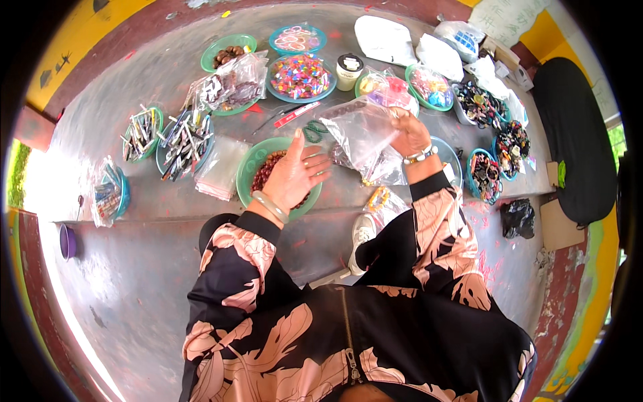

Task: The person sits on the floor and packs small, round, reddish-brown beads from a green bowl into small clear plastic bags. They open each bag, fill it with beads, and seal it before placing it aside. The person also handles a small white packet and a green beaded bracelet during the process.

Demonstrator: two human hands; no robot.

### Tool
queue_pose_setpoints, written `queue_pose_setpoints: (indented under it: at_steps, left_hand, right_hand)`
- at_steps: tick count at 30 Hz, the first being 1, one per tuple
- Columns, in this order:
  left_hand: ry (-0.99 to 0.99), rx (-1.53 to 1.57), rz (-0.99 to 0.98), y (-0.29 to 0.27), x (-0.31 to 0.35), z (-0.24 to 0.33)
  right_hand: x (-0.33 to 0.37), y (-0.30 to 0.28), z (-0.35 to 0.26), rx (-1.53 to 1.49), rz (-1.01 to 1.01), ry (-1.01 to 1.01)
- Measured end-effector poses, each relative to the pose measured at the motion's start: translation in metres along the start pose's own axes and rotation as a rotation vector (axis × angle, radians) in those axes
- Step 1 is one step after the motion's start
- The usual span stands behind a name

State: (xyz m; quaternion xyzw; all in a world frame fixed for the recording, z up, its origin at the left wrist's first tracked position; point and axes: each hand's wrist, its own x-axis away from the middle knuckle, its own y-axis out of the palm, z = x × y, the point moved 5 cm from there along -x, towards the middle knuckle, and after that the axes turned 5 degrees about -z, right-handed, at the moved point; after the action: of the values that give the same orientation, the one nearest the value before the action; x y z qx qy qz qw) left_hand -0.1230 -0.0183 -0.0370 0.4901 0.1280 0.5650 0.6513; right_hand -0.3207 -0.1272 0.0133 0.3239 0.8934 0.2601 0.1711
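Observation:
My left hand [295, 175] hovers over a green bowl [248, 155], fingers stretched and spread, with nothing in it. Dark red bead strings [266, 169] lie in that bowl, partly hidden by the hand. Between finger and thumb, my right hand [410, 137] pinches the edge of a clear plastic bag [358, 127], which hangs toward the left and looks flat. Beyond the left hand, a dark green bead string [313, 131] rests on the grey ledge. More clear plastic packets [382, 167] lie under and beside the held bag.
Blue plate of colourful small pieces [301, 76], lidded cup [349, 71] and white bags [383, 40] stand farther back. At left are baskets of pens [185, 144] and a stack of clear bags [224, 167]. Baskets of dark hair ties [483, 175] and a black bag [518, 218] are at right.

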Motion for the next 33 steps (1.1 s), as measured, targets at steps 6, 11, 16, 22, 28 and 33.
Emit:
queue_pose_setpoints:
  at_steps: [6,11,16,22,28,33]
  left_hand:
    - [0.244,0.210,-0.303,0.025,0.005,0.026]
    - [0.370,0.130,-0.257,0.001,0.008,0.047]
    - [0.399,0.070,-0.268,0.002,0.020,0.062]
    - [0.320,-0.017,-0.230,-0.013,0.021,0.060]
    - [0.358,-0.321,-0.131,-0.052,0.027,0.068]
    - [0.343,-0.367,0.298,-0.071,0.021,0.068]
  right_hand:
    - [-0.007,0.049,0.020,0.490,-0.230,0.129]
    - [-0.009,0.053,0.033,0.857,-0.241,0.371]
    - [-0.024,0.033,0.055,0.685,-0.092,0.469]
    - [-0.055,0.043,0.096,0.181,0.181,0.390]
    - [-0.081,0.046,0.115,0.233,0.115,0.373]
    - [-0.090,0.042,0.136,0.655,0.134,0.371]
